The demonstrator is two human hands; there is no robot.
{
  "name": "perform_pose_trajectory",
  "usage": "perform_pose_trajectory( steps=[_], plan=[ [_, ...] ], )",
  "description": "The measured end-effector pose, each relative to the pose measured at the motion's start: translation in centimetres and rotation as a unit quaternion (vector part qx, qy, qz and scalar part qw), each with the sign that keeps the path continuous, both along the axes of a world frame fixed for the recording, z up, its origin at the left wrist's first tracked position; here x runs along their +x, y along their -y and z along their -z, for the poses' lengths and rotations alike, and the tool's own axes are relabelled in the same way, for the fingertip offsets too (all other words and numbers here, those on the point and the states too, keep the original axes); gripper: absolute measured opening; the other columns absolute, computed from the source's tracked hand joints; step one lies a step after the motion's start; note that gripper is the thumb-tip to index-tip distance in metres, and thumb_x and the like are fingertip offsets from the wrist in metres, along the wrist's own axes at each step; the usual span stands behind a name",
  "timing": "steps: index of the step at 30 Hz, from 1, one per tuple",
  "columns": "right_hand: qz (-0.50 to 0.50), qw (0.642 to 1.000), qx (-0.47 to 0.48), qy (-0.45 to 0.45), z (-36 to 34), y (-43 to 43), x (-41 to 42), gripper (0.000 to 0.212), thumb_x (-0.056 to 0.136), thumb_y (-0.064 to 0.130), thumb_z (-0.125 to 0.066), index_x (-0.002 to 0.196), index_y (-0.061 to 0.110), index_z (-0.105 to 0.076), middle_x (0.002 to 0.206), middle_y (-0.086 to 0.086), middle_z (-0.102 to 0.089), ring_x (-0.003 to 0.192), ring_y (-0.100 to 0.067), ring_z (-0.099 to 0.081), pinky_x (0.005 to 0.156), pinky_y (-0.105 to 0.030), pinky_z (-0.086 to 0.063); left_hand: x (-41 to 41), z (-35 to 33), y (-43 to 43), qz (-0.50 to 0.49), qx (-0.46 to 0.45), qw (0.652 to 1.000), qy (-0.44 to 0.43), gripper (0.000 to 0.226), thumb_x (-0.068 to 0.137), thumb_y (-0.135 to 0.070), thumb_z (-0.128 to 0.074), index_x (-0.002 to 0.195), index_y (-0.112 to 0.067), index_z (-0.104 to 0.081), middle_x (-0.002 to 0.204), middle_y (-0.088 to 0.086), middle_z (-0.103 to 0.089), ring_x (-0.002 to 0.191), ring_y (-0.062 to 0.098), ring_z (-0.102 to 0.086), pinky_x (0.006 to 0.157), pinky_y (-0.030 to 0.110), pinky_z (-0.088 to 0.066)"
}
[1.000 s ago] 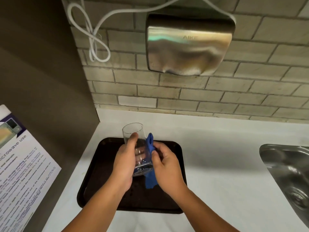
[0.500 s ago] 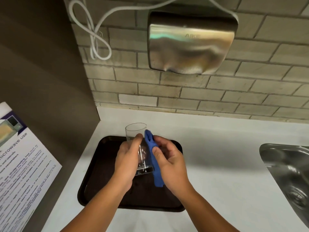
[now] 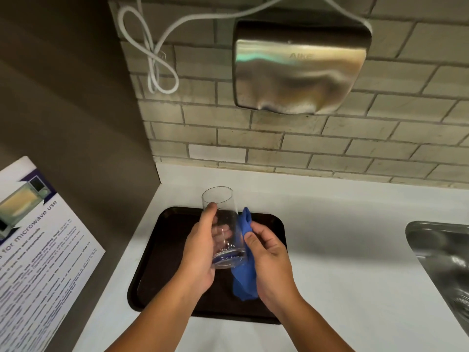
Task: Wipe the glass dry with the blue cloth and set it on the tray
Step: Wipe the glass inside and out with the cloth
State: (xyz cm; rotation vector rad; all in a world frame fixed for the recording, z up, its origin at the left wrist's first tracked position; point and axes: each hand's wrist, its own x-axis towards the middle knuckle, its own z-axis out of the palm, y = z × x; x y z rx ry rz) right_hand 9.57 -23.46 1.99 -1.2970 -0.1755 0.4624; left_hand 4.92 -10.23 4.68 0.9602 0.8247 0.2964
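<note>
Glass [image 3: 223, 226] sits tilted in our left hand [image 3: 200, 252], fingers wrapped round its lower half, rim pointing away from us, held above the dark tray [image 3: 152, 262]. Our right hand [image 3: 269, 262] pinches the blue cloth [image 3: 243, 273] against the glass's right side, thumb on top, the cloth's tail hanging below. We see the tray resting on the white counter [image 3: 342, 224], a steel sink [image 3: 441, 252] at the right, and a hand dryer [image 3: 299, 67] on the brick wall.
</note>
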Motion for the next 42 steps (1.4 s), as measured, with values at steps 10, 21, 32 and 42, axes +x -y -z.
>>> perform_pose_trajectory(
  steps=[10, 21, 32, 42],
  plan=[
    [0.007, 0.990, -0.037, 0.133, -0.5, 0.3, 0.6, 0.029, 0.109, 0.009, -0.064, 0.127, 0.027, -0.078, 0.125, -0.007, -0.078, 0.111, -0.019, -0.079, 0.094, -0.030, -0.064, -0.3, -0.2, -0.7, 0.070, -0.045, 0.996, 0.016, 0.094, 0.064, -0.073, -0.086, 0.134, -0.011, -0.073, 0.101, 0.009, -0.089, 0.093, 0.024, -0.087, 0.068, 0.038, -0.068],
    [0.013, 0.980, -0.102, 0.170, -0.6, 0.0, 1.2, 0.029, 0.111, 0.014, -0.061, 0.130, 0.030, -0.076, 0.126, 0.000, -0.076, 0.113, -0.016, -0.077, 0.095, -0.029, -0.062, -0.4, -0.2, 0.2, 0.088, -0.044, 0.995, 0.024, 0.071, 0.090, -0.070, -0.073, 0.133, -0.013, -0.074, 0.123, 0.019, -0.085, 0.112, 0.037, -0.083, 0.082, 0.046, -0.067],
    [0.011, 0.999, -0.022, 0.032, -1.7, 0.1, 2.8, 0.046, 0.113, 0.011, -0.053, 0.107, 0.046, -0.083, 0.105, 0.003, -0.087, 0.090, -0.013, -0.083, 0.074, -0.023, -0.065, -1.0, 0.5, 0.1, 0.140, 0.098, 0.984, 0.057, 0.044, 0.086, -0.043, -0.090, 0.121, -0.018, -0.079, 0.096, 0.000, -0.083, 0.092, 0.016, -0.079, 0.087, 0.038, -0.068],
    [-0.059, 0.996, 0.017, -0.065, -2.3, 0.5, 2.9, 0.039, 0.112, 0.006, -0.048, 0.117, 0.020, -0.084, 0.120, -0.016, -0.084, 0.106, -0.029, -0.081, 0.099, -0.044, -0.064, -0.3, 0.1, 1.4, 0.102, 0.175, 0.975, 0.093, 0.053, 0.081, -0.045, -0.066, 0.132, -0.029, -0.068, 0.092, -0.011, -0.084, 0.090, 0.010, -0.082, 0.070, 0.021, -0.062]
  ],
)
